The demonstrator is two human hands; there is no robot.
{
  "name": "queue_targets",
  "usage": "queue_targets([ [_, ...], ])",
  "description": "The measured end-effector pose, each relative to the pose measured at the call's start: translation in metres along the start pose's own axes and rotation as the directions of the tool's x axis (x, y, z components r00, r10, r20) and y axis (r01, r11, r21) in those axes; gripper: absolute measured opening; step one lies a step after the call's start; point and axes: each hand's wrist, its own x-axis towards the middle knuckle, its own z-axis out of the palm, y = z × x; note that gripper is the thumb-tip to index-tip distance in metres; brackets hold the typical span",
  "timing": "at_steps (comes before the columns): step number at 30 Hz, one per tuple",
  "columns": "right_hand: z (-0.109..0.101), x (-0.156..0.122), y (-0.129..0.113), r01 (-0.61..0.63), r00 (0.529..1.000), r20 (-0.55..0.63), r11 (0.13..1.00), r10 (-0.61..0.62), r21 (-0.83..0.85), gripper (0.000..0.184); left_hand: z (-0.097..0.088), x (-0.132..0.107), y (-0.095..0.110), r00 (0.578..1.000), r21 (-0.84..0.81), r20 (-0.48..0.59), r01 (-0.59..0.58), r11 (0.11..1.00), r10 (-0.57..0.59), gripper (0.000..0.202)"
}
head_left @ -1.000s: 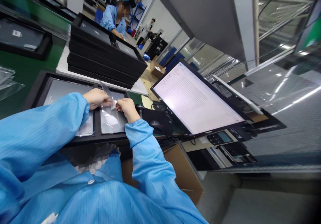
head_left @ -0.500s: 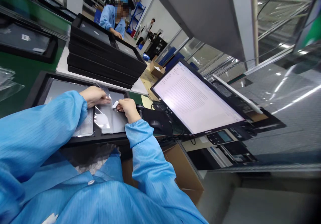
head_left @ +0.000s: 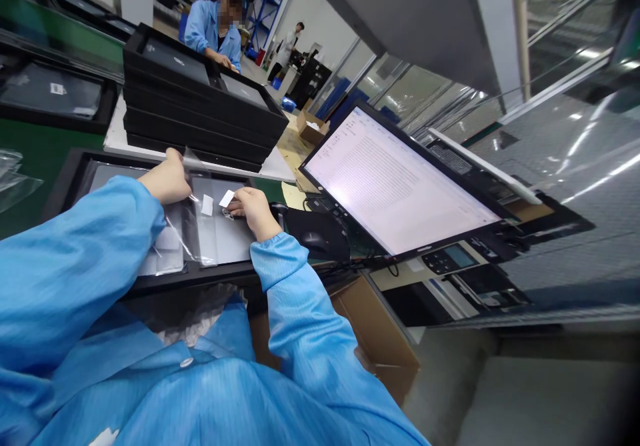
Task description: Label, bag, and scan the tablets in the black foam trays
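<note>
A black tray in front of me holds two flat grey panels side by side. My left hand is closed on the edge of a clear plastic film that stands lifted off the right-hand panel. My right hand rests on that panel's far corner and pinches a small white tab. A second small white label sits on the film. Both arms are in blue sleeves.
A stack of black trays stands behind the near tray. A lit monitor leans at the right, with a black mouse beside my right hand. Another person in blue works further back. A green belt runs at the left.
My left hand has drawn the film up and to the left, away from the right panel. My right hand has stayed on the panel's corner. The view has shifted slightly.
</note>
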Motion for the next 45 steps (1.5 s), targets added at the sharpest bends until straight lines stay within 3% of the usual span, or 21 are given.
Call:
queue_targets([
  [2,0.0,0.002,0.0,0.017,0.999,-0.042,0.999,-0.015,0.046,0.015,-0.001,-0.008,0.002,0.978,0.312,-0.117,-0.129,0.941,0.173,0.09],
  [3,0.0,0.003,-0.001,0.027,0.998,-0.067,0.997,-0.022,0.07,0.015,-0.001,-0.013,0.004,0.955,0.412,-0.101,-0.215,0.886,0.279,0.084],
  [4,0.0,0.003,-0.002,0.036,0.996,-0.09,0.995,-0.027,0.091,0.014,0.001,-0.016,0.007,0.919,0.476,-0.027,-0.335,0.813,0.394,0.077],
  [6,0.001,0.002,-0.005,0.039,0.993,-0.116,0.992,-0.025,0.123,0.015,0.006,-0.019,0.012,0.825,0.482,0.263,-0.561,0.673,0.5,0.065],
  [8,0.002,0.001,-0.008,0.036,0.992,-0.123,0.988,-0.018,0.147,0.018,0.011,-0.017,0.015,0.738,0.41,0.51,-0.661,0.629,0.442,0.055],
  [9,0.002,0.0,-0.01,0.037,0.992,-0.126,0.987,-0.017,0.158,0.019,0.012,-0.015,0.016,0.729,0.398,0.562,-0.652,0.645,0.389,0.049],
  [12,0.002,0.0,-0.012,0.044,0.99,-0.137,0.982,-0.019,0.181,0.02,0.012,-0.009,0.017,0.805,0.462,0.523,-0.543,0.701,0.279,0.044],
  [14,0.002,0.002,-0.011,0.051,0.991,-0.134,0.982,-0.026,0.184,0.018,0.011,-0.007,0.015,0.838,0.502,0.454,-0.521,0.69,0.303,0.055],
  [16,0.0,0.004,-0.009,0.06,0.992,-0.122,0.982,-0.039,0.177,0.015,0.012,-0.006,0.011,0.824,0.514,0.422,-0.56,0.649,0.377,0.062],
  [18,-0.001,0.007,-0.008,0.073,0.992,-0.117,0.982,-0.053,0.174,0.013,0.015,-0.003,0.007,0.786,0.504,0.457,-0.614,0.608,0.415,0.061],
  [23,-0.001,0.007,-0.01,0.079,0.988,-0.144,0.974,-0.049,0.21,0.015,0.017,0.005,0.001,0.731,0.436,0.582,-0.65,0.622,0.356,0.052],
  [31,0.0,0.007,-0.011,0.092,0.988,-0.139,0.972,-0.062,0.218,0.019,-0.01,0.011,0.006,0.773,0.439,0.584,-0.559,0.704,0.25,0.042],
  [35,0.0,0.006,-0.01,0.099,0.99,-0.121,0.974,-0.076,0.203,0.02,-0.009,0.012,0.004,0.841,0.483,0.478,-0.492,0.724,0.253,0.047],
  [37,0.001,0.006,-0.01,0.114,0.988,-0.122,0.974,-0.091,0.196,0.021,-0.006,0.01,0.004,0.855,0.504,0.437,-0.49,0.711,0.28,0.037],
  [38,0.001,0.006,-0.01,0.12,0.988,-0.121,0.974,-0.098,0.192,0.021,-0.004,0.009,0.004,0.855,0.503,0.426,-0.496,0.708,0.296,0.032],
  [42,0.001,0.006,-0.009,0.126,0.988,-0.112,0.975,-0.107,0.181,0.021,0.003,0.012,0.001,0.818,0.464,0.445,-0.559,0.687,0.364,0.051],
  [45,0.001,0.006,-0.008,0.125,0.987,-0.116,0.978,-0.107,0.169,0.021,0.008,0.022,-0.007,0.797,0.447,0.462,-0.588,0.674,0.389,0.043],
])
